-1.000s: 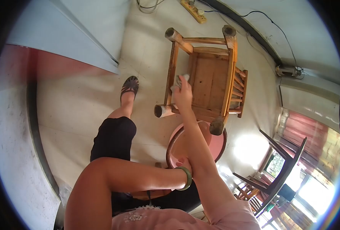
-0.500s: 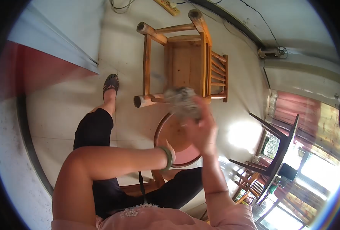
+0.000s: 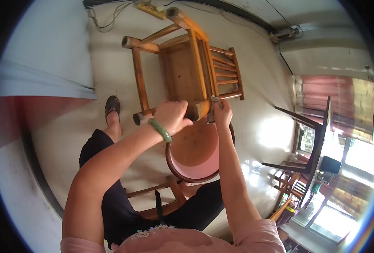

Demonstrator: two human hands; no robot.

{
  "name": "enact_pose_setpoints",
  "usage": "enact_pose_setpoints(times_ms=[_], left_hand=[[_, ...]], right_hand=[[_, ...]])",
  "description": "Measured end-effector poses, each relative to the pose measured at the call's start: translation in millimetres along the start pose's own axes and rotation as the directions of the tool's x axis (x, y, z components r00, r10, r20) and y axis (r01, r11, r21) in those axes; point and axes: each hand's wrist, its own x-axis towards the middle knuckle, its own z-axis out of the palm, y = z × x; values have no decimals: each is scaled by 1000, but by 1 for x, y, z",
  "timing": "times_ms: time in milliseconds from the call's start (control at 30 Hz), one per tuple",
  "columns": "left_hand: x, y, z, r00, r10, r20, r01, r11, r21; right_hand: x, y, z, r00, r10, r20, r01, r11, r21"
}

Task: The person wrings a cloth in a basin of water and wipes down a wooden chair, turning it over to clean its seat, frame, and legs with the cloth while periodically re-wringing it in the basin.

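A wooden chair [image 3: 182, 78] lies tipped over on the floor, its leg ends turned toward me. My left hand [image 3: 172, 116], with a green bangle on the wrist, is closed around a lower bar of the chair beside a leg end. My right hand [image 3: 223, 113] pinches a crumpled grey rag [image 3: 212, 109] against the chair's near leg. Below both hands stands a basin [image 3: 191, 172] with a pink inside and a dark rim. Cloudy brownish water [image 3: 193, 145] fills part of it. The fingertips of my left hand are partly hidden behind the bar.
I sit on a low wooden seat [image 3: 153, 211], knees around the basin. A yellow power strip [image 3: 151, 10] with cables lies beyond the chair. A white-and-red panel [image 3: 48, 101] stands left. Dark furniture with upturned legs [image 3: 317, 139] and a bright window are at right.
My left hand has moved up from over the basin and taken hold of the chair. My right hand has brought the rag to the chair leg. The chair appears shifted left and tilted.
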Motion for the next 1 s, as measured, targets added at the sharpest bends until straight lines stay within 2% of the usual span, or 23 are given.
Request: enact_pose_setpoints(times_ms=[67, 100, 133, 167, 200, 233, 300, 333, 400, 433, 467, 567, 633, 667, 733, 800, 833, 867, 900, 933, 1000], left_hand=[[3, -1, 2, 998, 14, -53, -12, 1000, 22], [6, 0, 1, 998, 27, -51, -26, 999, 30], [4, 4, 2, 996, 11, -92, -6, 999, 53], [1, 6, 6, 992, -5, -125, 15, 997, 74], [1, 6, 9, 993, -49, -106, 59, 995, 85], [-2, 5, 12, 996, -33, -82, 40, 995, 92], [-1, 2, 14, 976, 78, -203, -66, 996, 63], [-2, 3, 14, 979, 71, -194, -56, 995, 80], [-4, 5, 15, 976, 86, -200, -63, 991, 118], [-3, 5, 13, 970, 106, -218, -72, 985, 158], [-2, 3, 14, 969, 121, -214, -86, 982, 168], [-5, 0, 19, 973, 125, -196, -97, 984, 147], [-2, 2, 18, 969, 121, -216, -98, 989, 114], [-1, 4, 15, 968, 123, -217, -101, 988, 113], [0, 11, 8, 996, -24, -89, 37, 989, 145], [1, 6, 9, 995, -23, -99, 36, 991, 129], [0, 5, 11, 995, -9, -97, 20, 993, 120], [-1, 5, 10, 996, -8, -86, 19, 993, 117], [-1, 7, 8, 996, 1, -92, 11, 991, 133], [0, 9, 6, 995, 17, -100, -2, 989, 149], [1, 9, 1, 995, 45, -86, -29, 984, 174]], right_hand=[[3, 6, 1, 986, 164, 24, -164, 986, -12], [0, -5, -1, 990, 127, 55, -130, 990, 51], [-7, -25, -6, 972, 132, 196, -169, 968, 186], [-16, -53, -14, 981, -25, 191, -16, 977, 213], [-24, -98, -36, 947, -12, 320, -74, 964, 256], [-27, -99, -29, 957, -74, 281, -5, 963, 268], [-22, -101, -32, 927, -25, 374, -91, 953, 289], [-17, -98, -32, 931, -21, 365, -94, 951, 295], [-9, -89, -30, 890, 189, 415, -289, 937, 194], [1, -50, -8, 988, 50, 148, -70, 988, 136], [13, -22, 1, 985, 90, 148, -111, 984, 138], [36, 36, 28, 976, 213, -40, -212, 977, 23], [40, 46, 34, 941, 298, -163, -295, 955, 43], [39, 51, 37, 940, 297, -165, -294, 955, 43], [25, 30, 30, 914, 368, -173, -356, 930, 95], [-7, 0, 21, 921, 356, -157, -317, 921, 228], [-27, -17, 18, 931, 328, -161, -256, 901, 351], [-46, -32, 20, 934, 307, -183, -164, 823, 543], [-64, -57, 9, 935, 334, -118, -192, 758, 623], [-78, -55, 17, 944, 284, -167, -108, 746, 657], [-88, -42, 27, 911, 412, -28, -219, 540, 813]])
